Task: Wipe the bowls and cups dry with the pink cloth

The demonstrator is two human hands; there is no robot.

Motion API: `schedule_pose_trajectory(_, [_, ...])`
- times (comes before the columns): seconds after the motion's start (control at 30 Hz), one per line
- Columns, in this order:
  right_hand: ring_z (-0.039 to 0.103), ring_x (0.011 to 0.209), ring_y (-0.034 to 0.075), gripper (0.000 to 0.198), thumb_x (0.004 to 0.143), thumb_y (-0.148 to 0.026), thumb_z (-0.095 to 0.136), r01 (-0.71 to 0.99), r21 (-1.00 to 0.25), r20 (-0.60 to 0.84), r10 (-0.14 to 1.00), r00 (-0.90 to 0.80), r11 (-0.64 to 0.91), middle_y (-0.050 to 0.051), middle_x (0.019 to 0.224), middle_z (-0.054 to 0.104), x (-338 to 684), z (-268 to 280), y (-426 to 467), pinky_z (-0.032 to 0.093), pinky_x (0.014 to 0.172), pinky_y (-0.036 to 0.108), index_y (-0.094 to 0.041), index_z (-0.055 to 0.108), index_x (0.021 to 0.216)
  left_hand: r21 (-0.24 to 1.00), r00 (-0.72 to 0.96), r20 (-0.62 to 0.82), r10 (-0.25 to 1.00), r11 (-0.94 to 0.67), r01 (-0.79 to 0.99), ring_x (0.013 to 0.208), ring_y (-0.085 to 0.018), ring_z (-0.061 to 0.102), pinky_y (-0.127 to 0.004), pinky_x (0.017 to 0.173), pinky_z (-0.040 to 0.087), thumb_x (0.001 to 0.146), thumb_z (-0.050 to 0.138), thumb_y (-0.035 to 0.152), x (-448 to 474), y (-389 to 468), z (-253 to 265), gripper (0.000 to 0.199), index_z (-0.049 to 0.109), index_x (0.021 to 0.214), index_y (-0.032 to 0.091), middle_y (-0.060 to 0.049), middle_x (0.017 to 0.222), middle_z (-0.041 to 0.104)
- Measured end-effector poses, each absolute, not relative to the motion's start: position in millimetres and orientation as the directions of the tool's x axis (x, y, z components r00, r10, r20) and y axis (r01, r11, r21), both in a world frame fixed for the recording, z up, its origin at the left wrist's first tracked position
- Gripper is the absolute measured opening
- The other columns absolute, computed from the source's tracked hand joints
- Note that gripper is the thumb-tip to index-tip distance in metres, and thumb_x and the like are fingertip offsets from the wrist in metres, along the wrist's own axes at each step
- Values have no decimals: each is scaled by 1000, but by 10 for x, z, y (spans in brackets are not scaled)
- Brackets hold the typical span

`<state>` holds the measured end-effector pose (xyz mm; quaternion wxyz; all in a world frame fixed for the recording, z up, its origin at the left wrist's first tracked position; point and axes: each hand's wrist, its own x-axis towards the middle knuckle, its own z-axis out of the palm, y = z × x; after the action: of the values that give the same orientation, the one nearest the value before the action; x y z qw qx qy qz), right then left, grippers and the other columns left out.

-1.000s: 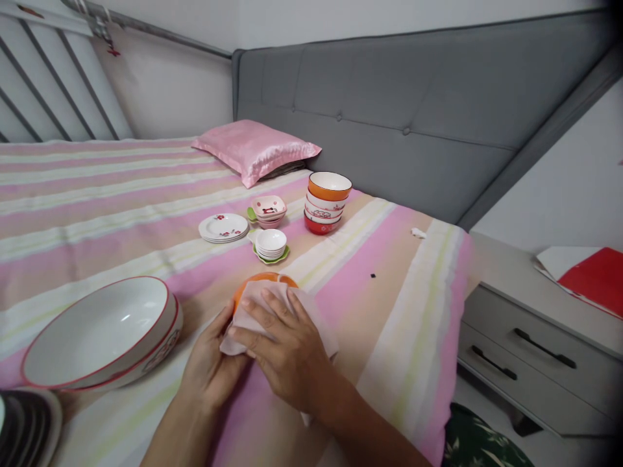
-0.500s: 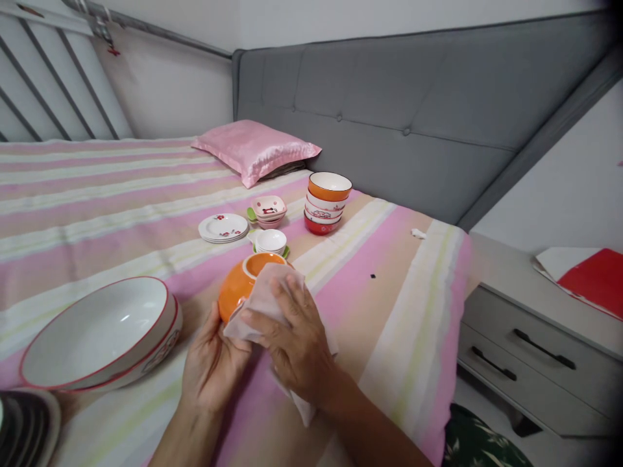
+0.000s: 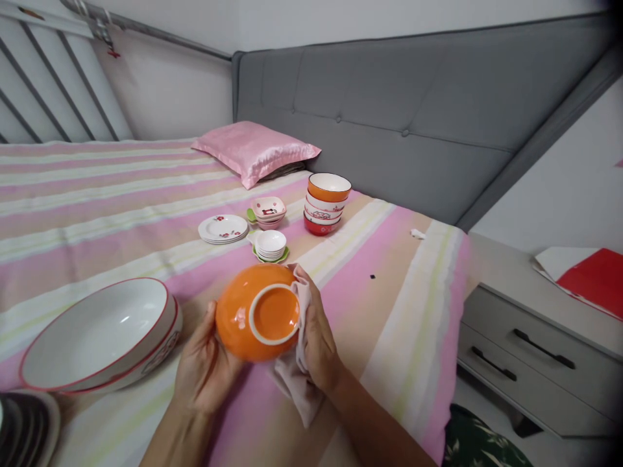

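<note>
Left hand [image 3: 204,373], half curled, supports the orange bowl [image 3: 238,292] (underside toward the camera). Right hand [image 3: 318,347], partly closed, grips the pink cloth [image 3: 298,386] against its right side. Bowl located between both hands, over the bedsheet [image 3: 389,311].

On my monitor I see a glossy pink pillow [image 3: 256,150] by the grey headboard [image 3: 370,91], floral plates [image 3: 217,227] stacked on the striped bedsheet [image 3: 389,311], and something red and white [image 3: 591,279] lying on the grey nightstand [image 3: 516,279].
</note>
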<state>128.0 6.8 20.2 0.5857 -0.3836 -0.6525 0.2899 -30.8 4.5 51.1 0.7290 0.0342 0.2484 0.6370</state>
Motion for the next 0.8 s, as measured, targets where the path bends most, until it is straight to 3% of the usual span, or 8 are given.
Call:
schedule_pose_trajectory(0.13, [35,137,16,48,101,-35,16,34,-891,453,891,-21,453,7,150,36,1296,195,123,41,108,36,-21,28,145,440,5,-407,913,201,-875,73,-16,73,-24,73,59,95,35,12,-286,26,584,38,65,116,22,-5,85,76])
schedule_pose_trajectory(0.27, [39,135,17,47,101,-35,19,-139,-912,397,916,-59,386,7,146,42,1330,230,149,37,110,38,-19,35,141,556,-62,-405,912,192,-809,64,-14,70,-18,59,57,87,48,7,-229,1,652,28,72,82,18,-3,74,75])
schedule_pose_trajectory(0.4, [41,134,19,45,98,-38,31,-301,-898,354,933,-64,320,6,145,44,1364,249,149,36,111,39,-20,42,138,696,-3,-314,949,229,-681,57,-16,66,-20,51,54,74,71,21,-216,-29,625,5,72,74,15,-4,71,73])
schedule_pose_trajectory(0.47, [43,133,20,43,97,-38,35,-337,-898,322,945,-62,284,5,143,47,1381,265,138,36,111,39,-22,46,135,767,81,-240,967,240,-595,55,-16,63,-22,50,51,66,78,33,-222,-46,578,22,72,75,14,-5,68,71])
schedule_pose_trajectory(0.63, [41,133,20,38,97,-33,37,-129,-913,400,913,-82,388,2,140,49,1425,341,108,31,113,39,-25,53,130,918,191,-147,971,205,-339,50,-13,51,-22,49,42,74,70,44,-206,-78,476,33,69,70,11,-2,56,61])
schedule_pose_trajectory(0.8, [38,134,19,39,94,-25,38,243,-744,594,783,-185,622,3,139,51,1427,449,48,28,115,42,-23,54,129,951,243,-96,965,161,-264,58,-13,47,-22,55,39,83,60,46,-171,-64,428,34,70,80,13,-2,65,63])
